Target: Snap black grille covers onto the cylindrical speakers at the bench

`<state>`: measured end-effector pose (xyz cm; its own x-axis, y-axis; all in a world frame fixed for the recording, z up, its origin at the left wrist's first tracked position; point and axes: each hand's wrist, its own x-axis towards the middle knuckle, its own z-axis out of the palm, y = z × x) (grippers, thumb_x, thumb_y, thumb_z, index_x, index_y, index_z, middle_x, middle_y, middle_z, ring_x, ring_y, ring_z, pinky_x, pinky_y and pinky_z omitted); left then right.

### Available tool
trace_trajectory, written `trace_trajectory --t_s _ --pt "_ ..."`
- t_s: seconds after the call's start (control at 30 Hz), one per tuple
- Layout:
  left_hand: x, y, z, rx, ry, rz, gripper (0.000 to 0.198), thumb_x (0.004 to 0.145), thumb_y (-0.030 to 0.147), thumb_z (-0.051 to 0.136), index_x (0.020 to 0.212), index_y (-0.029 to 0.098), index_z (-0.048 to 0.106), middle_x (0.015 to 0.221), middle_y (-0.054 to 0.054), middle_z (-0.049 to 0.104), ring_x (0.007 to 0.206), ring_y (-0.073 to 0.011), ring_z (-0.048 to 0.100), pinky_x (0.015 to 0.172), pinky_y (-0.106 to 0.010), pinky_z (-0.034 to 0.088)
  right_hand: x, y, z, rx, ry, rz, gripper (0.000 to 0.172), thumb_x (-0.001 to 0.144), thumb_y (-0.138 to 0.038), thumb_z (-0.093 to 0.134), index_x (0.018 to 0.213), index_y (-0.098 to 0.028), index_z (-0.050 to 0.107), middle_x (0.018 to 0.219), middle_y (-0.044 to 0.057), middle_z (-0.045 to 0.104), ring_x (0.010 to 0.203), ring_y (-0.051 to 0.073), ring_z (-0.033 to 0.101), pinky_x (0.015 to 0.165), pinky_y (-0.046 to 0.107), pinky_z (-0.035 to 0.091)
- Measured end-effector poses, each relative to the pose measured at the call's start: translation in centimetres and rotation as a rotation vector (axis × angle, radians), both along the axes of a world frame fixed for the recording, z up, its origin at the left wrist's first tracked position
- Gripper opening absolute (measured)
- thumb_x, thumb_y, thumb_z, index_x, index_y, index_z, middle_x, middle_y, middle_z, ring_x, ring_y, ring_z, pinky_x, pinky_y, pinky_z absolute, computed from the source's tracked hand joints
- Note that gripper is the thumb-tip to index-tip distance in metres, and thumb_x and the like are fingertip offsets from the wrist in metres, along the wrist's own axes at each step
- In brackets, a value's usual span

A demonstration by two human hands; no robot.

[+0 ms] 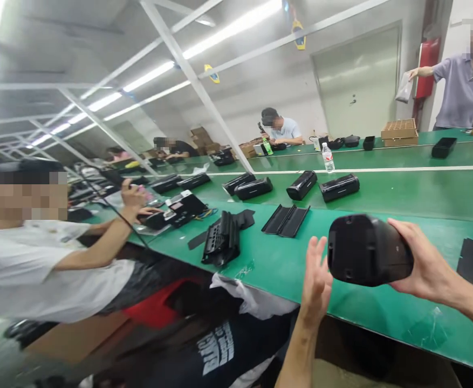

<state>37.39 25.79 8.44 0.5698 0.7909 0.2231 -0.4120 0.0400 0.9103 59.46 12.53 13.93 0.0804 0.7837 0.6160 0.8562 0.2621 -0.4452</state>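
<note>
My right hand [424, 264] grips a black box-shaped plastic housing [368, 250] from its right end and holds it above the near edge of the green table [402, 199]. My left hand [316, 280] is raised just left of the housing, fingers spread, palm toward it, with a small gap between them. It holds nothing.
Flat black panels [285, 220] and a stack of black parts [222, 240] lie on the table ahead. More black housings [339, 187] and a water bottle [327, 158] stand farther back. A co-worker in white [38, 269] sits at left. Another person [465, 89] stands at far right.
</note>
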Motion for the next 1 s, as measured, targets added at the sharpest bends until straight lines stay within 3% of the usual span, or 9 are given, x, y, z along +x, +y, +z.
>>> trace_trajectory --t_s 0.1,0.17,0.23,0.37,0.47,0.57,0.67,0.83,1.0 --pt "-1.6 0.1 2.3 0.234 0.145 0.019 0.14 0.052 0.077 0.097 0.17 0.042 0.028 0.181 -0.01 0.02 0.158 -0.0473 0.034 0.121 -0.054 0.046 1.3 -0.1 0.9 -0.017 -0.357 -0.07 0.091 0.076 -0.016 0.074 0.162 -0.023 0.045 0.138 0.023 0.06 0.124 0.046 0.059 0.104 0.069 0.045" --pt "-1.5 -0.2 3.0 0.283 0.301 0.026 0.129 0.058 0.063 0.1 0.166 0.035 0.037 0.174 -0.013 0.032 0.15 -0.044 0.045 0.117 -0.048 0.049 1.3 0.0 1.0 -0.078 -0.493 -0.092 0.087 0.076 -0.016 0.076 0.159 -0.022 0.05 0.133 0.024 0.062 0.12 0.047 0.061 0.102 0.07 0.045" --pt "-1.1 -0.5 3.0 0.272 0.346 0.044 0.115 0.064 0.059 0.097 0.161 0.029 0.042 0.159 -0.014 0.048 0.135 -0.0381 0.056 0.112 -0.044 0.051 1.4 -0.1 0.8 -0.147 -0.477 -0.063 0.089 0.079 -0.023 0.08 0.161 -0.023 0.047 0.137 0.024 0.062 0.124 0.047 0.06 0.106 0.073 0.042" --pt "-1.7 -0.4 2.1 0.258 0.273 0.066 0.1 0.069 0.057 0.092 0.152 0.027 0.046 0.131 -0.009 0.062 0.111 -0.0288 0.063 0.098 -0.038 0.053 3.5 -1.9 -0.5 -0.264 -0.088 0.033 0.111 0.082 -0.05 0.089 0.172 -0.037 0.024 0.171 0.017 0.04 0.157 0.048 0.036 0.125 0.075 0.027" --pt "-2.7 -0.1 1.8 0.245 0.225 0.068 0.093 0.07 0.057 0.089 0.149 0.029 0.048 0.126 -0.006 0.062 0.105 -0.0256 0.061 0.093 -0.035 0.052 4.8 -3.4 -2.1 -0.383 0.405 0.137 0.111 0.088 -0.07 0.078 0.174 -0.038 0.014 0.181 0.013 0.024 0.163 0.042 0.032 0.123 0.059 0.043" --pt "-3.0 0.0 2.0 0.254 0.217 0.051 0.09 0.07 0.055 0.088 0.148 0.03 0.05 0.123 -0.004 0.063 0.103 -0.0245 0.059 0.091 -0.034 0.051 4.1 -4.0 -3.3 -0.377 0.711 0.199 0.106 0.088 -0.073 0.076 0.171 -0.035 0.023 0.178 0.014 0.029 0.159 0.04 0.038 0.117 0.05 0.051" --pt "-2.8 -0.2 2.1 0.264 0.215 0.07 0.088 0.07 0.054 0.087 0.147 0.029 0.053 0.125 -0.005 0.063 0.103 -0.0249 0.059 0.091 -0.034 0.05 2.5 -4.1 -3.7 -0.291 0.82 0.184 0.103 0.084 -0.068 0.083 0.167 -0.032 0.033 0.175 0.014 0.033 0.157 0.041 0.039 0.116 0.047 0.051" --pt "-2.4 -0.4 1.4 0.211 0.202 0.083 0.086 0.07 0.053 0.085 0.146 0.029 0.053 0.115 -0.004 0.063 0.095 -0.0238 0.058 0.085 -0.034 0.049 2.2 -4.0 -3.7 -0.309 0.891 0.211 0.105 0.082 -0.062 0.087 0.166 -0.032 0.032 0.17 0.016 0.038 0.152 0.04 0.043 0.111 0.047 0.053" --pt "-2.8 -0.5 1.1 0.233 0.192 0.123 0.09 0.068 0.057 0.085 0.147 0.029 0.053 0.132 -0.009 0.061 0.104 -0.0281 0.061 0.089 -0.038 0.053 2.6 -4.2 -3.1 -0.347 0.871 0.261 0.11 0.082 -0.067 0.086 0.168 -0.029 0.027 0.15 0.017 0.055 0.135 0.036 0.058 0.103 0.044 0.056"
